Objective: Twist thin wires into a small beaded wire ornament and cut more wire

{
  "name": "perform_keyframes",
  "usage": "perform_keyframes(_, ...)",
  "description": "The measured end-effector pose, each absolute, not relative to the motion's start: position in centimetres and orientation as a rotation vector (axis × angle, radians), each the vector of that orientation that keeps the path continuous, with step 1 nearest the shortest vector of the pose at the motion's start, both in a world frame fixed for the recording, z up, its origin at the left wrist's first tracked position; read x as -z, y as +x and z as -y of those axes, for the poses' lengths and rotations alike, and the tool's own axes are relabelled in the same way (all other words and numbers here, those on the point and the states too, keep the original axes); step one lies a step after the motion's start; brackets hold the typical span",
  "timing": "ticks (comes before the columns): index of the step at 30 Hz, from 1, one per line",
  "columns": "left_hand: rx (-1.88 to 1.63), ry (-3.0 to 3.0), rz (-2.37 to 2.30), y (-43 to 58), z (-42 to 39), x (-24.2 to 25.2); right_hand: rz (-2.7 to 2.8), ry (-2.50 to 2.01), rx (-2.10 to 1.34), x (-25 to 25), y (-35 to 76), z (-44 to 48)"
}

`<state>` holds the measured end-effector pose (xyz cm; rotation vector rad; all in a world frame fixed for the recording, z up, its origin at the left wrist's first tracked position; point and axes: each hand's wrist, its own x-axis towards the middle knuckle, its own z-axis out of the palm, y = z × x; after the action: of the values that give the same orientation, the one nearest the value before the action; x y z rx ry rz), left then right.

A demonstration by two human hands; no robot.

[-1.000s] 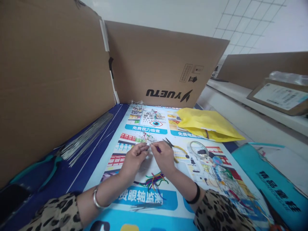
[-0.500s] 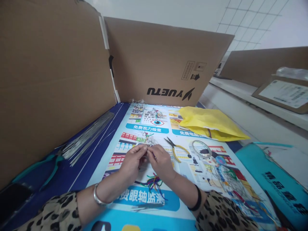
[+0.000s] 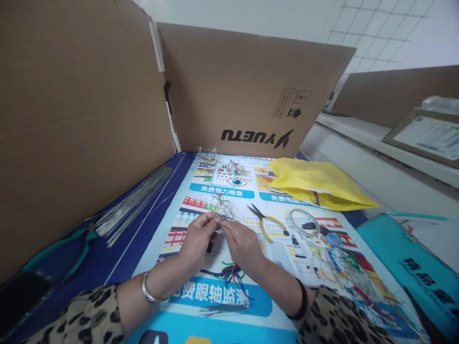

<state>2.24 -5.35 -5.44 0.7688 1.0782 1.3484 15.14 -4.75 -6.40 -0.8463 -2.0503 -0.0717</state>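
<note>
Easing leftward and nearer over the last second, the right hand (image 3: 244,239) is no longer covering part of the yellow-handled pliers (image 3: 267,222), and its fingertips are now meeting those of the left hand (image 3: 195,239). Nearest, short grey wire lengths (image 3: 222,309) are lying on the printed sheet (image 3: 278,329), with a loose bunch of multicoloured cords (image 3: 232,273) just beyond. Farther on, both hands are pinching closed, fingertips together, seemingly around a thin strand (image 3: 221,218) at the middle of the sheet. Work is looking partway along: tangled wire clusters with coloured bits are sitting at the right (image 3: 349,270) and just beyond the hands (image 3: 220,204), while the cords and the straight wires (image 3: 134,205) at left are apparently remaining unused. Fingers are mostly hiding the strand; it is looking slender, with a purplish trace beside the right fingertips, its material being too small to tell. Farther still, a yellow pouch (image 3: 319,184) is lying right, before a cardboard panel (image 3: 247,86).
</note>
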Motion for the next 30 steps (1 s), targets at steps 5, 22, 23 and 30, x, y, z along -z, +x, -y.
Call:
perform_keyframes(5, -1.354, 0.825, -1.121, 2.1, 5.5, 5.3, 2.070, -0.991, -0.025, 7.1, 15.3, 5.6)
perform_keyframes(22, -1.400, 0.915, -1.127, 2.3, 5.7, 5.4, 2.104, -0.988, -0.159, 6.5, 15.3, 5.7)
perform_keyframes(23, -1.401, 0.913, -1.128, 2.3, 5.7, 5.4, 2.105, -0.988, -0.154, 6.5, 15.3, 5.7)
perform_keyframes(30, -1.379, 0.920, -1.101, 2.2, 5.8, 5.5, 2.053, -0.880, -0.182, 5.9, 15.2, 6.1)
